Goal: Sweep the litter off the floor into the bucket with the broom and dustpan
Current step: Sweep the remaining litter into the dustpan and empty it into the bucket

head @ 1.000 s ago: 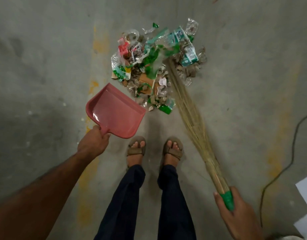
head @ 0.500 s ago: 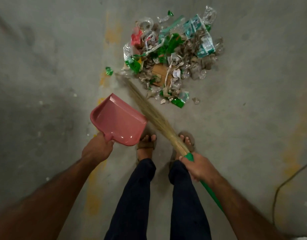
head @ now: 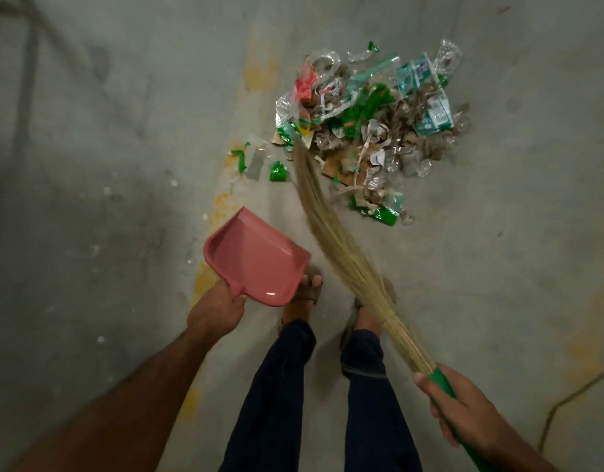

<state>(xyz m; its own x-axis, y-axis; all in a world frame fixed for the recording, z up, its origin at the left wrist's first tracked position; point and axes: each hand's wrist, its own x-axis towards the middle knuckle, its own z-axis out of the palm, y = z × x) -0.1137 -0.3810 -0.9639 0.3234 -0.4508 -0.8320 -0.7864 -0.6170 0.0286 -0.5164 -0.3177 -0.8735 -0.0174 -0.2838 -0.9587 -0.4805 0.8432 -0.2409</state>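
Stained grey concrete floor (head: pixel 106 148) with yellow paint smears fills the frame. My litter heap (head: pixel 372 124) lies upper right; green scraps (head: pixel 278 172) sit apart at its left. My left hand (head: pixel 215 310) grips the pink dustpan (head: pixel 256 257) at centre; my right hand (head: pixel 464 407) wraps the broom (head: pixel 331 229), bristle tips touching the heap. A cable (head: pixel 566 400) trails lower right.

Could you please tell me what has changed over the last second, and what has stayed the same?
The straw broom with green handle swung from the litter pile's right edge across to its left, knocking a few green scraps loose. The right hand grips it throughout; the left hand holds the empty pink plastic dustpan unchanged.
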